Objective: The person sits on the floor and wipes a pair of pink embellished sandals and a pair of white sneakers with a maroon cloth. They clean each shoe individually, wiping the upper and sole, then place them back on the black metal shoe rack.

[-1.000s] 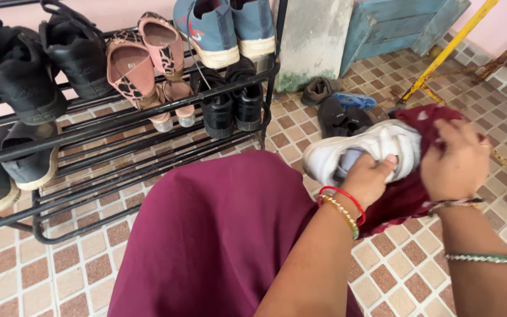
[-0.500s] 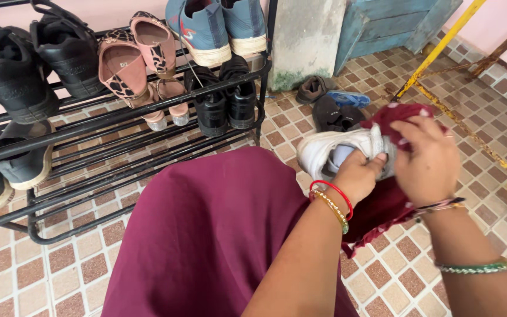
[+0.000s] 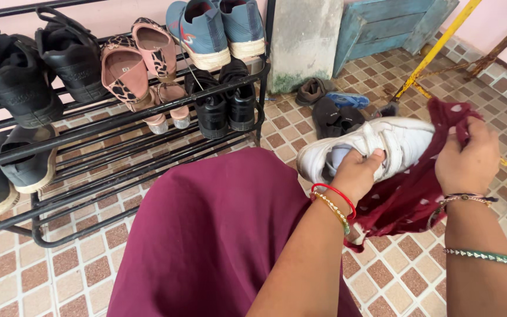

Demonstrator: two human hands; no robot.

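1. A black metal shoe rack (image 3: 118,120) fills the left side, standing on the tiled floor (image 3: 60,258) against a pale pink wall.
2. On its upper tier, from the left: a pair of black high-top sneakers (image 3: 36,64), a pair of pink leopard-print heeled sandals (image 3: 133,67), and a pair of blue sneakers with cream soles (image 3: 215,29).
3. On the tier below, a dark shoe with a pale sole (image 3: 27,167) sits at the left end, and a pair of small black shiny shoes (image 3: 227,105) sits at the right end, under the blue pair.
4. The person's maroon-clad knee (image 3: 218,229) takes up the lower middle and hides the floor in front of the rack.
5. Behind the rack's right post stands a rough grey concrete block (image 3: 303,41), with a worn blue wooden piece (image 3: 391,26) leaning just beside it.
6. On the floor near the block lie a grey shoe (image 3: 315,89), a blue sandal (image 3: 350,100) and dark slippers (image 3: 338,117).
7. The left hand (image 3: 356,173), with red and gold bangles at the wrist, grips a white strapped sneaker (image 3: 377,147) at its opening, held above the floor, toe to the right.
8. The right hand (image 3: 467,158) is clenched on a dark red dotted cloth (image 3: 415,194), which hangs under the sneaker's toe end.
9. A yellow metal bar (image 3: 441,44) slants across the floor at the far right.
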